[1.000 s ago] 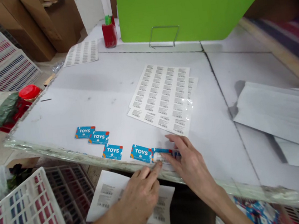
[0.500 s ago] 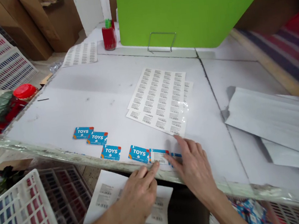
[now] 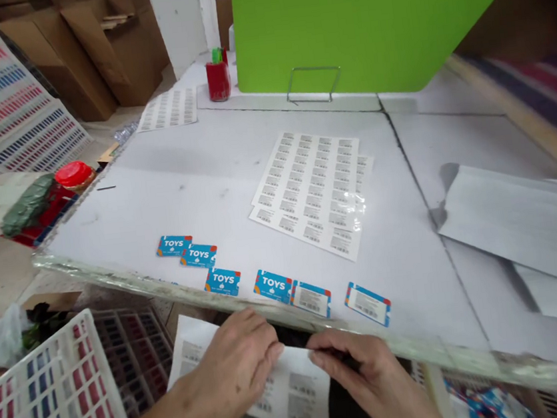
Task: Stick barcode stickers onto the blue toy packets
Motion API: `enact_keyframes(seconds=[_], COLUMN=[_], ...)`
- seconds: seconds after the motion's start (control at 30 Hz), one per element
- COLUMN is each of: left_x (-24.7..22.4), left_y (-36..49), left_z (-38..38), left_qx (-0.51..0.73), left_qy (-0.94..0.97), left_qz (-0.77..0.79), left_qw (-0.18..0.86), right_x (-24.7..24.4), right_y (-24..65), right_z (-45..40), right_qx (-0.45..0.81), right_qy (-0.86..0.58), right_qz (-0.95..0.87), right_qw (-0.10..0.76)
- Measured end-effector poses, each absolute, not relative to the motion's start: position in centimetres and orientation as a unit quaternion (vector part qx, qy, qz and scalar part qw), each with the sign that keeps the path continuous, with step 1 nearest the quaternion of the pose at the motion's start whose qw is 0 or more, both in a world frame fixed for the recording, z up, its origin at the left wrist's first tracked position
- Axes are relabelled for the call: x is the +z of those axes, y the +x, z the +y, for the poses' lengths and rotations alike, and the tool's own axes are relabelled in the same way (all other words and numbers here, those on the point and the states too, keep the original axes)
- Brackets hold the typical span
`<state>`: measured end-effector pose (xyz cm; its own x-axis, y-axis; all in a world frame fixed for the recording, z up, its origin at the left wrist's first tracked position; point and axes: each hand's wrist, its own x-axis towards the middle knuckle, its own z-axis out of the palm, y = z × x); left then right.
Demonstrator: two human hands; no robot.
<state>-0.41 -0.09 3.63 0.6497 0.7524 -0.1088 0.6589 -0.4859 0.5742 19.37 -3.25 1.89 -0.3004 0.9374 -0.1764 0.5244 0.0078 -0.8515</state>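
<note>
A sheet of barcode stickers (image 3: 305,374) lies low in front of me, below the table's front edge. My left hand (image 3: 235,355) is closed on its top edge, thumb over the paper. At the right corner of that edge, my right hand (image 3: 371,366) pinches the sheet between thumb and fingers; whether a sticker is lifted there cannot be made out. Just beyond my hands lie a blue-edged card (image 3: 311,298) and another card (image 3: 368,304), each bearing a white barcode sticker. To their left are several blue cards reading TOYS, including one card (image 3: 273,285) beside the nearer stickered card.
More barcode sheets (image 3: 314,191) lie mid-table. White envelopes (image 3: 522,228) are piled at right. Behind stand a green panel (image 3: 337,21), a wire stand (image 3: 314,84) and a red holder (image 3: 218,81). Plastic crates (image 3: 54,402) sit lower left, beside the table edge.
My right hand has left the cards and come down to the sticker sheet. My left hand has moved from the card's edge onto the sheet. Both stickered cards are now uncovered.
</note>
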Motion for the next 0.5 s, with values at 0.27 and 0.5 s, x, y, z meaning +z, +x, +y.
enact_keyframes(seconds=[0.27, 0.5], left_x=[2.0, 0.7], left_y=[-9.2, -9.6], left_z=[-1.3, -2.7], left_qx=[0.19, 0.242], left_qy=[0.733, 0.566], left_qz=[0.606, 0.65], left_qw=[0.246, 0.446], right_x=[-0.2, -1.7], right_y=[20.7, 20.8], right_z=[-4.3, -4.9], right_qx=[0.45, 0.401], right_qy=[-0.57, -0.576], right_qz=[-0.638, -0.663], right_qw=[0.255, 0.26])
